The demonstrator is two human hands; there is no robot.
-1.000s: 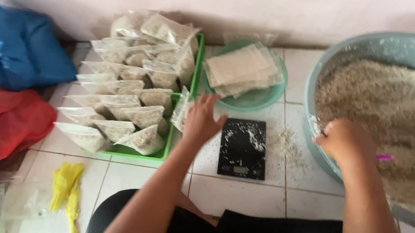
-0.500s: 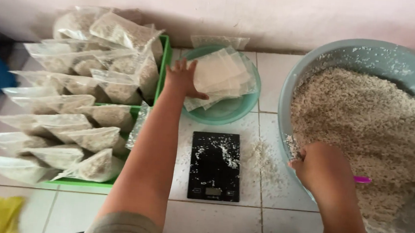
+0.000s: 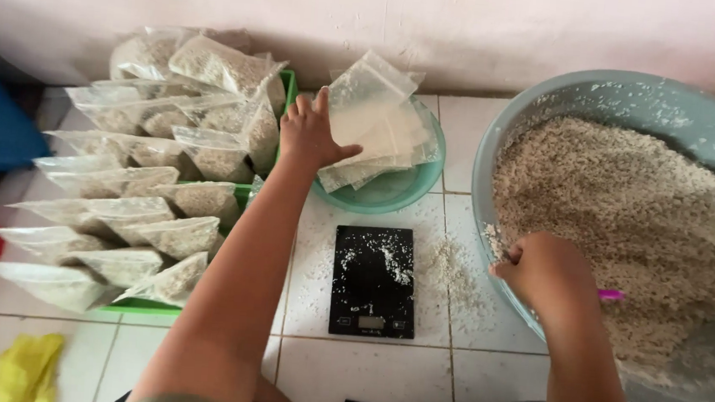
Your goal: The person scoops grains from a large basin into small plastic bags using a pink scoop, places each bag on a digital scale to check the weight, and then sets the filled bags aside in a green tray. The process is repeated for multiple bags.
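Where wall point(image 3: 473, 23) ends, tiled floor point(image 3: 361, 371).

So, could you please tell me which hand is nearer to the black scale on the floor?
Right. The right hand rests at the big basin's rim, just right of the black scale; the left hand is farther, up on the empty bags.

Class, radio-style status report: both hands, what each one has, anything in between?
Left hand lifting an empty clear bag from the small green bowl. Right hand in the rice basin, gripping a pink-handled scoop. Scale between, bare.
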